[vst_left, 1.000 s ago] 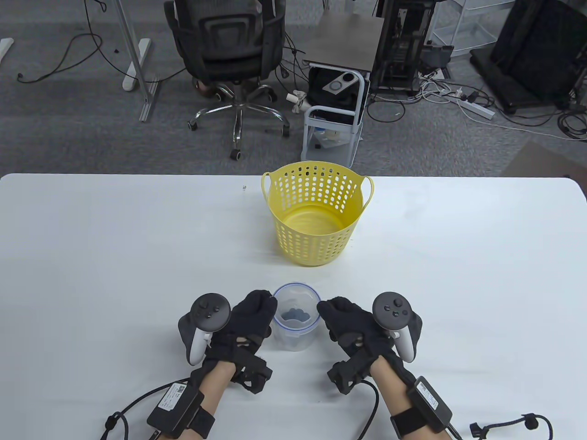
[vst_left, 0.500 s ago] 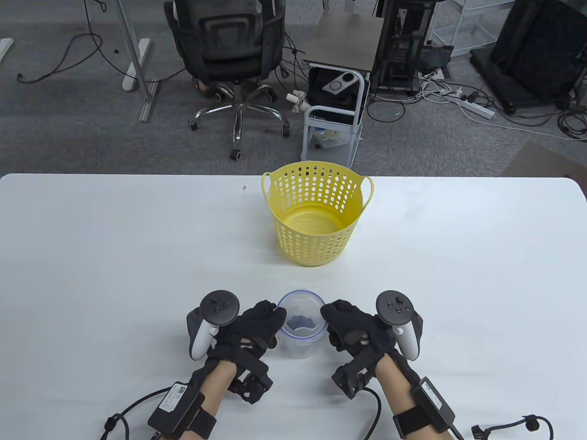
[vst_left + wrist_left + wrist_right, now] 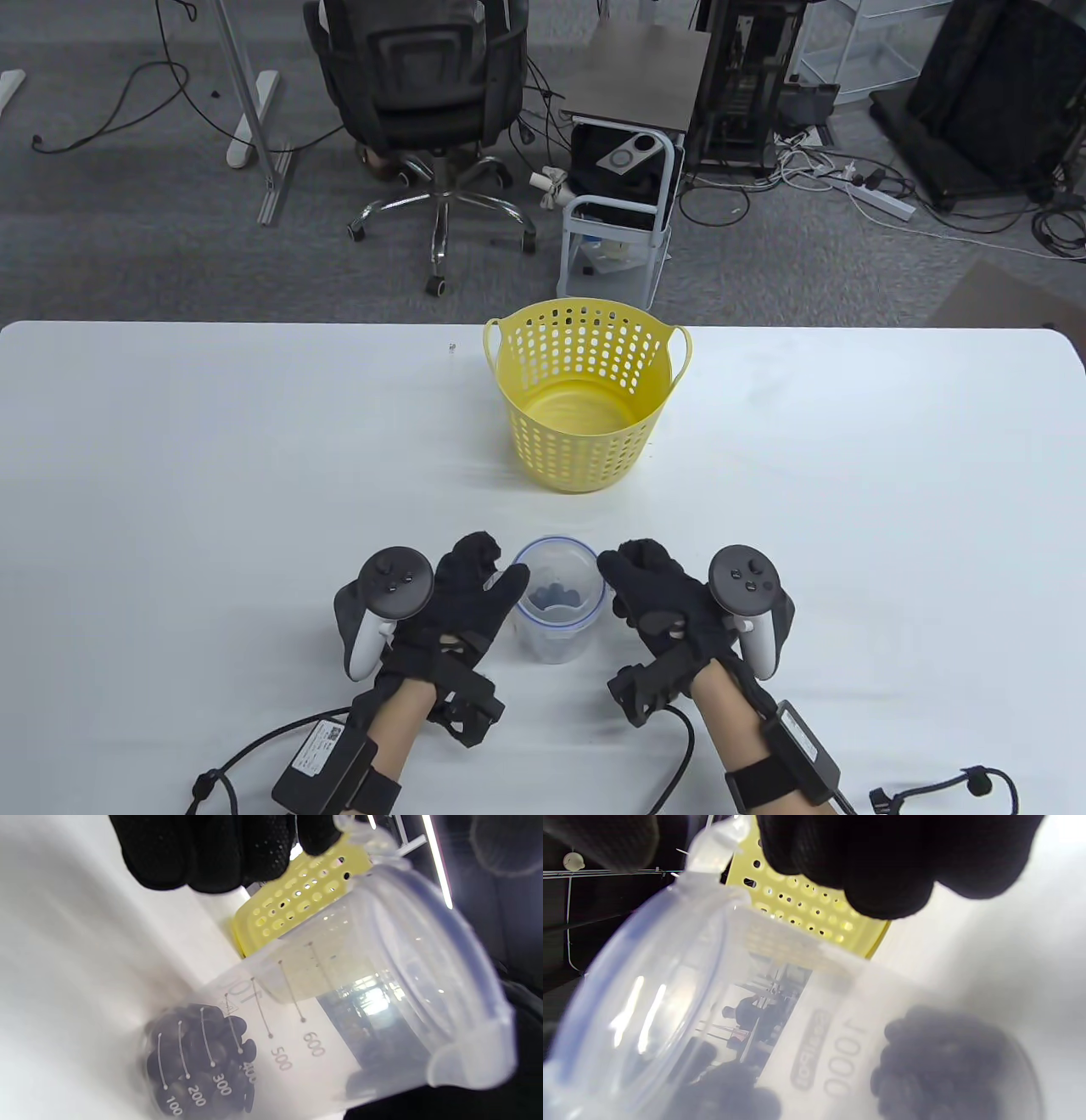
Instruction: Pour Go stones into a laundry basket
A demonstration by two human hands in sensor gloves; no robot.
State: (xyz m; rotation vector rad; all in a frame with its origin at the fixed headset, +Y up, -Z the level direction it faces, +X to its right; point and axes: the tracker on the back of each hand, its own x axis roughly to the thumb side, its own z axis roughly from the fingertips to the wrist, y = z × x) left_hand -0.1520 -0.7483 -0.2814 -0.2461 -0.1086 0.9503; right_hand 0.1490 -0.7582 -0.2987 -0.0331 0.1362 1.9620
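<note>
A clear measuring cup [image 3: 551, 638] stands on the white table near its front edge, with black Go stones [image 3: 557, 592] in its bottom. The empty yellow laundry basket [image 3: 519, 424] stands behind it at mid-table. My left hand [image 3: 501, 562] is at the cup's left with fingers spread and its thumb at the rim. My right hand [image 3: 619, 577] is at the cup's right with fingers curled. In the left wrist view the fingers [image 3: 203, 853] are clear of the cup [image 3: 382, 984], with the stones [image 3: 199, 1060] and basket [image 3: 297, 899] showing. In the right wrist view the fingertips [image 3: 882, 866] hang above the cup [image 3: 670, 984].
A tiny object [image 3: 452, 347] lies on the table left of the basket. An office chair [image 3: 424, 93] and a small cart [image 3: 624, 204] stand on the floor beyond the far edge. Glove cables [image 3: 933, 785] trail at the front edge.
The cup came toward me and a little to the right and now rests on the table. My left hand's fingers have opened away from the cup. My right hand shifted slightly right.
</note>
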